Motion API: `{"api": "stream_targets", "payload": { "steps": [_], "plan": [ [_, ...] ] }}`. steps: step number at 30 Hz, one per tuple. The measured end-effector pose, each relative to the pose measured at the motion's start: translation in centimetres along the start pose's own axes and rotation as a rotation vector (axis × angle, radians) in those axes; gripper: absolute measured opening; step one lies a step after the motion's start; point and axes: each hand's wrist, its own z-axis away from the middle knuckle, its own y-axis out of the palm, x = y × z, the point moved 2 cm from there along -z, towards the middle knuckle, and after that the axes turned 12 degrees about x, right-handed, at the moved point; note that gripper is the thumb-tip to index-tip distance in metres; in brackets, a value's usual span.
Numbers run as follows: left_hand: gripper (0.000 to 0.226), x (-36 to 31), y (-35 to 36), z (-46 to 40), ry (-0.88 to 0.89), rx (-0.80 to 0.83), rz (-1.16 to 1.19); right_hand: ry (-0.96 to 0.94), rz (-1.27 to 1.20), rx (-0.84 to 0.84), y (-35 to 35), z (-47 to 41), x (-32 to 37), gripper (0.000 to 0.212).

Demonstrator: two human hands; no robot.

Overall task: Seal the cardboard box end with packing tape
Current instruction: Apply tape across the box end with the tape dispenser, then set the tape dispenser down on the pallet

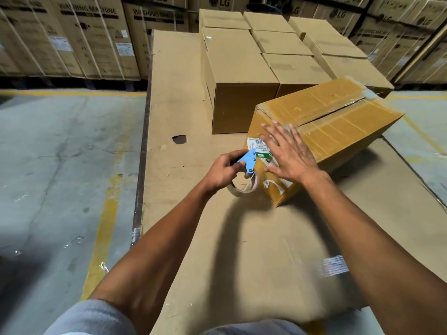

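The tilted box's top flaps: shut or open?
Shut but gapped: the box shows a dark slit along the seam between its taped flaps. The right hand presses its near end.

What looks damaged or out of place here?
The box being taped lies tilted, with a dark gap along its top seam. The cardboard sheet beneath it has a torn hole left of the box.
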Motion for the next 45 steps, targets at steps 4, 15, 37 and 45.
{"api": "stream_targets", "payload": {
  "steps": [4,15,37,45],
  "plan": [
    [0.040,0.4,-0.6,1.4,-0.047,0.044,0.141,-0.176,-0.082,0.009,2.0,-0.6,3.1,0.105],
    [0.037,4.0,-3.9,3.6,-0.224,0.104,0.565,-0.337,-0.343,-0.112,5.8,-2.6,7.0,0.070],
    [0.077,9.9,-7.4,4.6,-0.015,0.075,-1.125,-0.199,-0.497,0.226,12.3,-8.8,12.6,0.063],
    [0.076,11.7,-9.6,5.6,-0.183,-0.024,-1.093,-0.162,-0.674,0.272,13.3,-10.1,15.0,0.073]
  ]
}}
